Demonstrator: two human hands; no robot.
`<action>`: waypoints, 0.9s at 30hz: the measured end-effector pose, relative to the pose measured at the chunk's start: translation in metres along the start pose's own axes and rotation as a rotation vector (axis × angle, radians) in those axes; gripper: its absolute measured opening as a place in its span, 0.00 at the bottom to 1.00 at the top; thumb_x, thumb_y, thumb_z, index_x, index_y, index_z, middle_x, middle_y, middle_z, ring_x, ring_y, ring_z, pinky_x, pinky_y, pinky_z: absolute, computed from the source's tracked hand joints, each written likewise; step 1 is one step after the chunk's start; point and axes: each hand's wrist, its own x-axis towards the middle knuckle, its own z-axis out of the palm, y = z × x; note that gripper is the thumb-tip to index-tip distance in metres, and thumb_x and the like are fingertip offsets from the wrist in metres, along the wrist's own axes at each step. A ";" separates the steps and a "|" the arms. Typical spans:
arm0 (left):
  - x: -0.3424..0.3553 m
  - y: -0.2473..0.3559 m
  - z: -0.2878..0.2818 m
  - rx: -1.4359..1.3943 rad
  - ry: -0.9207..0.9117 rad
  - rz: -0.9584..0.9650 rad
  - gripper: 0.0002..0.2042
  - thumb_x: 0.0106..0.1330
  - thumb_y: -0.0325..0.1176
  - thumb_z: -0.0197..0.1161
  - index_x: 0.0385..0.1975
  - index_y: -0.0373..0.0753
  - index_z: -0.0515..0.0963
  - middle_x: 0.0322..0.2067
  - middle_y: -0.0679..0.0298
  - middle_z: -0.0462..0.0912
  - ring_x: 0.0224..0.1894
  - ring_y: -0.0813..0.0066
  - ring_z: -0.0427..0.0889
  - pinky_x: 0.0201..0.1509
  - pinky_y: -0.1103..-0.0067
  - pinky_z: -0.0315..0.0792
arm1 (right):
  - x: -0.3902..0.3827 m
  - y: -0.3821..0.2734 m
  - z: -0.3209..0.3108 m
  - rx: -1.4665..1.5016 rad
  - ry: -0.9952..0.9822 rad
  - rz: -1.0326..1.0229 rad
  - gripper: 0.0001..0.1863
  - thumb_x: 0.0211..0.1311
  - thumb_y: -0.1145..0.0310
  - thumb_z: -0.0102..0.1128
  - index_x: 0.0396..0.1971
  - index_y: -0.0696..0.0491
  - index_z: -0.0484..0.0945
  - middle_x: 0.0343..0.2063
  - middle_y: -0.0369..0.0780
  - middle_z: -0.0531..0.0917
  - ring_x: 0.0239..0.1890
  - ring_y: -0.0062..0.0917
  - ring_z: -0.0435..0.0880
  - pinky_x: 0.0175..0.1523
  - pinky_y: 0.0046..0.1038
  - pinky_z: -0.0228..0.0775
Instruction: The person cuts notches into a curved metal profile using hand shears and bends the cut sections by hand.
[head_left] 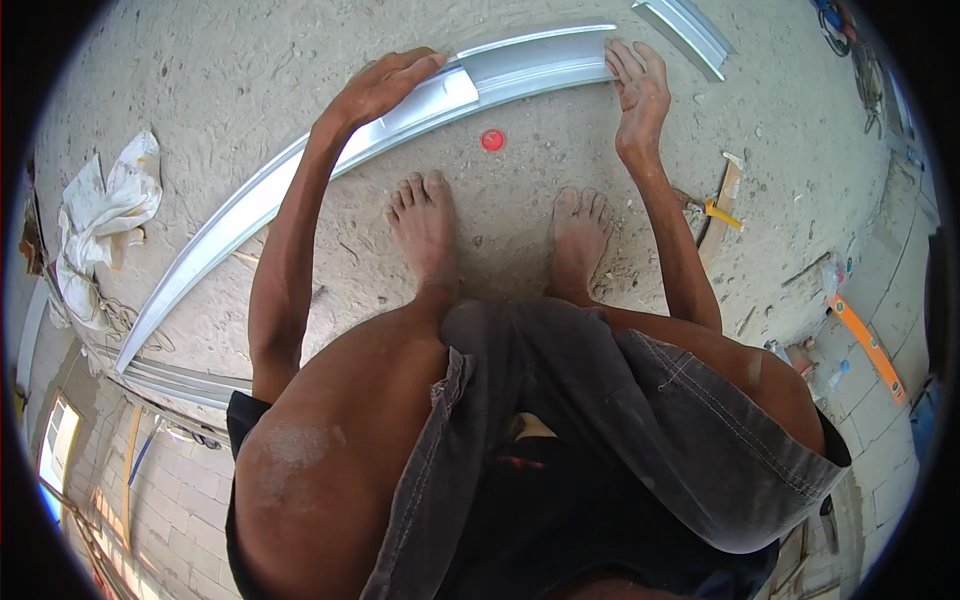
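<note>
A long, shiny metal channel (225, 215) lies on the sandy ground, bending across the fisheye picture from the lower left towards the top. Its upper end overlaps a shorter grey metal channel (540, 62). My left hand (385, 88) is closed over the long channel near the overlap, with its fingers over the far edge and partly hidden. At the short channel's right end, my right hand (640, 95) has its fingers bent against the cut edge. Between my bare feet and the channels lies a round red cap (492, 140).
Another short channel piece (685, 38) lies at the far right. A yellow-handled tool (722, 214) rests by a wood strip at right, with an orange spirit level (868, 348) beyond. A white sack (105, 205) lies left, and more metal profiles (180, 384) sit below it.
</note>
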 end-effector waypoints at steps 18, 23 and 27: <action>-0.035 0.003 0.065 0.259 0.461 0.402 0.17 0.58 0.49 0.63 0.32 0.40 0.81 0.35 0.63 0.74 0.39 0.68 0.68 0.42 0.68 0.64 | 0.000 0.002 -0.003 -0.086 -0.050 0.034 0.27 0.68 0.64 0.35 0.63 0.62 0.54 0.59 0.57 0.69 0.62 0.40 0.68 0.69 0.36 0.50; -0.031 -0.002 0.072 0.057 0.420 0.321 0.16 0.57 0.49 0.64 0.28 0.40 0.82 0.28 0.66 0.76 0.35 0.69 0.69 0.40 0.70 0.65 | 0.000 -0.001 0.001 -0.104 -0.071 0.032 0.26 0.69 0.64 0.35 0.63 0.62 0.55 0.59 0.56 0.69 0.63 0.39 0.68 0.69 0.37 0.51; -0.028 0.001 0.069 -0.131 0.321 0.172 0.17 0.54 0.49 0.65 0.21 0.39 0.81 0.22 0.68 0.75 0.27 0.73 0.68 0.33 0.72 0.65 | -0.002 -0.001 -0.001 -0.141 -0.091 0.021 0.26 0.69 0.64 0.35 0.63 0.62 0.55 0.60 0.55 0.69 0.63 0.39 0.67 0.70 0.37 0.50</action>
